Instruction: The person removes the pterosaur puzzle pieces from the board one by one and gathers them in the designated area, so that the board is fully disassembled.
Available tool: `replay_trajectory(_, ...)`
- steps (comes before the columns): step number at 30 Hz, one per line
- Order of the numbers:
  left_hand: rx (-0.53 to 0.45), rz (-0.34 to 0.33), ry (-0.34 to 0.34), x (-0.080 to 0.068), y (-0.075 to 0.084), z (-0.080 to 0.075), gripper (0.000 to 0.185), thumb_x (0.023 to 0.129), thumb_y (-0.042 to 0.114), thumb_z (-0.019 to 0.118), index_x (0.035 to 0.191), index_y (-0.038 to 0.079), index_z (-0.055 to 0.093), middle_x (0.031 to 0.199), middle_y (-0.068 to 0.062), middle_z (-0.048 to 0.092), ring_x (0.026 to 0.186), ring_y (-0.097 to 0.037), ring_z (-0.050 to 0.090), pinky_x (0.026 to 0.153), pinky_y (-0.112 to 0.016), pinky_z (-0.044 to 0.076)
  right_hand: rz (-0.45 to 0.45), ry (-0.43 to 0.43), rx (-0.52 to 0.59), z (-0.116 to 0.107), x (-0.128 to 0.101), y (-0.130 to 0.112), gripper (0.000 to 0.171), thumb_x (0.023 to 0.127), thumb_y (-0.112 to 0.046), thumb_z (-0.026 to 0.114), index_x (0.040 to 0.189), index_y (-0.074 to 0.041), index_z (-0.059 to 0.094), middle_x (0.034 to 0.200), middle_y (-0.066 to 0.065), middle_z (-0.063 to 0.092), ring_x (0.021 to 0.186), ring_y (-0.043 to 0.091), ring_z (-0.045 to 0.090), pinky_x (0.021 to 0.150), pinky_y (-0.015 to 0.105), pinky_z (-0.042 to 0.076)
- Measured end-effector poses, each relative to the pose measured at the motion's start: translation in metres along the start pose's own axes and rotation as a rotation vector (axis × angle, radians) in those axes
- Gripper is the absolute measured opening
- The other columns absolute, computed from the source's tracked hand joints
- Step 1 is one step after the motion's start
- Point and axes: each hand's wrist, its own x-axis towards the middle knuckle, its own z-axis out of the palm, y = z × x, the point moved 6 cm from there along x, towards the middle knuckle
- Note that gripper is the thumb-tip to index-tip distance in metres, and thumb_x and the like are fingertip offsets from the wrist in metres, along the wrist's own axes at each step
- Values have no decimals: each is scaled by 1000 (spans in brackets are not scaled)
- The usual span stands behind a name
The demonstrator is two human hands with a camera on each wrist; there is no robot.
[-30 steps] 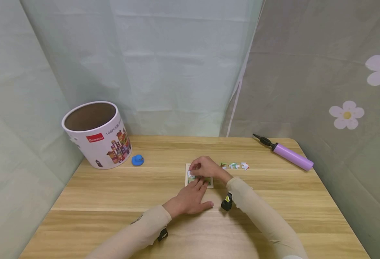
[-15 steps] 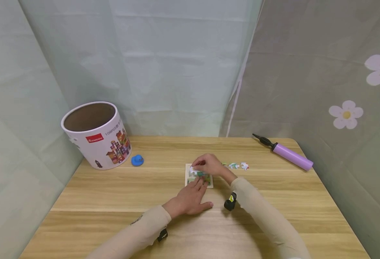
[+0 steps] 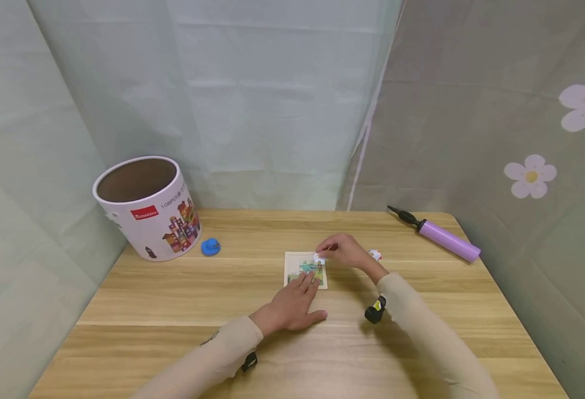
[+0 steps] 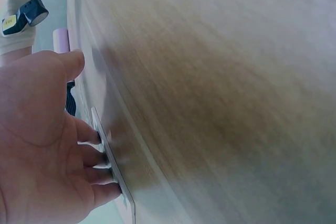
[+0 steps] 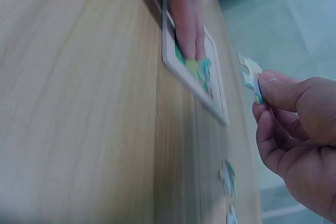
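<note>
My right hand (image 3: 344, 252) pinches a jigsaw piece (image 5: 251, 77) between thumb and fingers, just above the upper right corner of a small puzzle tray (image 3: 286, 269). Flat on the tray's lower part lie the straight fingers of my left hand (image 3: 292, 307), its thumb spread to the right on the table. Green pieces (image 3: 311, 268) fill the middle and lower right of the tray, partly under those fingers, while bare board shows at its upper left. To the right, a loose white and red piece (image 3: 375, 255) lies past my right wrist, which hides the other loose pieces in the head view.
A large white bucket (image 3: 160, 227) stands at the back left, with a blue rubber duck (image 3: 210, 246) beside it. A purple hand pump (image 3: 447, 239) lies at the back right. Curtains (image 3: 272, 111) hang behind the wooden table (image 3: 173, 310).
My right hand has lifted a piece away from the tray's upper left and carried it to the right, baring the board there. The left hand stays in place.
</note>
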Motion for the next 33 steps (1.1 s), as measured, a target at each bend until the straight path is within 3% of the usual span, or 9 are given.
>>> replay_trajectory(7, 1, -10, 3, 0, 0, 1, 82, 104, 59, 43, 159, -1, 31, 167, -21, 22, 154, -36, 23, 123, -44, 28, 6, 21, 0, -16, -16, 11, 9, 94, -10, 74, 99, -7, 81, 100, 6, 78, 81, 10, 66, 73, 28, 54)
replay_trajectory(15, 4, -7, 9, 0, 0, -1, 81, 104, 57, 44, 158, -2, 31, 166, -23, 23, 154, -38, 23, 123, -45, 27, 50, 34, -27, -23, -30, 30, 8, 93, -9, 75, 97, -9, 82, 101, 6, 78, 83, 10, 66, 74, 27, 53)
replay_trajectory(33, 2, -9, 19, 1, 1, 1, 81, 104, 57, 45, 158, -2, 32, 166, -22, 24, 154, -38, 24, 123, -44, 27, 59, 27, -78, -19, -48, 44, 7, 92, -10, 76, 96, -11, 82, 97, 3, 77, 88, 12, 66, 78, 28, 54)
